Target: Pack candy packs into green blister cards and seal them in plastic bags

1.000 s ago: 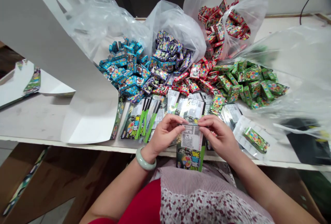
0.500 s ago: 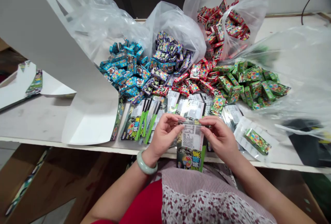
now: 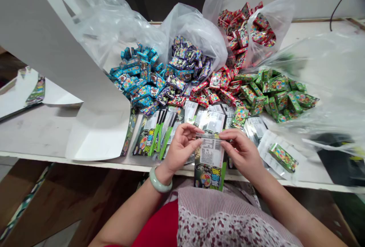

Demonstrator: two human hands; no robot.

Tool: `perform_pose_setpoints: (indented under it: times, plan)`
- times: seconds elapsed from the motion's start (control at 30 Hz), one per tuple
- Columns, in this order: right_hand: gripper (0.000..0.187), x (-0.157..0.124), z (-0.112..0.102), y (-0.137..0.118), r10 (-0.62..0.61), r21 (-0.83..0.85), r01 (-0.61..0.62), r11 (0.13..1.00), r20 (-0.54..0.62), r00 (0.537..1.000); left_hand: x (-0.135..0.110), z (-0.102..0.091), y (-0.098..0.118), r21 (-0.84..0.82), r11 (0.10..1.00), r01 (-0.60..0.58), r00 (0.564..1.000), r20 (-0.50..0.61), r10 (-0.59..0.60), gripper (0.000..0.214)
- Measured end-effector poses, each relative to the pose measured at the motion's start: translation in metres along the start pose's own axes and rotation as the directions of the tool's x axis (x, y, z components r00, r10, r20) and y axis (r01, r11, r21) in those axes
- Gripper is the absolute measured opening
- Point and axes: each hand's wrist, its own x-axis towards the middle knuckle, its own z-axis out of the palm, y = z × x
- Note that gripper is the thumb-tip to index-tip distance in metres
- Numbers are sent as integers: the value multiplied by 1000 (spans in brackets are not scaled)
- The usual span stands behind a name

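One white table (image 3: pixel 51 129), four box heaps (image 3: pixel 144 72); left hand (image 3: pixel 181 147), right hand (image 3: pixel 242 150): pinch grip, both on one pouch (image 3: pixel 211 163).

Left hand (image 3: pixel 181 150) and right hand (image 3: pixel 243 152) pinch level, 2 forearms (image 3: pixel 132 207) angled inward

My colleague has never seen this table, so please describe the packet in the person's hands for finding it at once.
At the near edge of the white table, in front of the red boxes, the left hand and right hand pinch a dark packet by its top. It shows a white label and, unlike similar packets lying behind it, is held.
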Motion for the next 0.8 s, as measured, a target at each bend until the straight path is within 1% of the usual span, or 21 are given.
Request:
perform_pose_setpoints:
  times: [0.03, 0.1, 0.17, 0.3, 0.37, 0.43, 0.5, 0.57, 0.63, 0.7, 0.77, 0.8]
  plan:
    - [10, 0, 0, 0, -8, -2, 8, 1000, 3, 1000, 1, -1, 0, 24, 999, -29, 999, 16, 29, 26]
    - [10, 0, -1, 1, -17, -1, 17, 1000, 14, 1000, 2, -3, 0, 94, 991, -92, 995, 53, 88, 17]
    - [10, 0, 0, 0, -17, 6, 17, 1000, 22, 1000, 3, -6, 0, 131, 983, -125, 990, 79, 116, 11]
    - [11, -2, 2, -2, -12, 22, 12, 1000, 21, 1000, 5, -11, 4, 109, 989, -104, 985, 145, 87, 13]
    - [12, -1, 3, -2, -19, 22, 18, 1000, 27, 999, 7, -10, 7, 147, 984, -106, 976, 203, 75, 14]
    - [12, 0, 3, -2, -34, 21, 33, 999, 30, 999, 10, -8, 10, 212, 968, -134, 971, 225, 85, 10]
    - [11, 2, 3, 0, -48, 19, 47, 999, 19, 999, 12, -5, 10, 252, 953, -166, 972, 206, 114, 5]
    - [11, 2, 4, 0, -46, 22, 46, 999, -4, 999, 14, -2, 8, 253, 950, -184, 972, 190, 137, 4]
    - [9, 0, 5, -2, -33, 33, 34, 999, -24, 999, 15, -1, 6, 265, 945, -193, 971, 190, 145, 5]
    - [11, -2, 4, -3, -13, 73, 15, 997, -25, 1000, 16, -1, 4, 315, 930, -190, 976, 167, 143, 4]
    - [20, -4, -6, 1, 34, 148, -29, 988, -30, 999, 17, -2, 2, 389, 906, -167, 985, 101, 139, 5]
    - [24, -7, -15, 6, 78, 169, -70, 983, -42, 996, 17, -3, 1, 421, 895, -151, 988, 75, 132, 5]
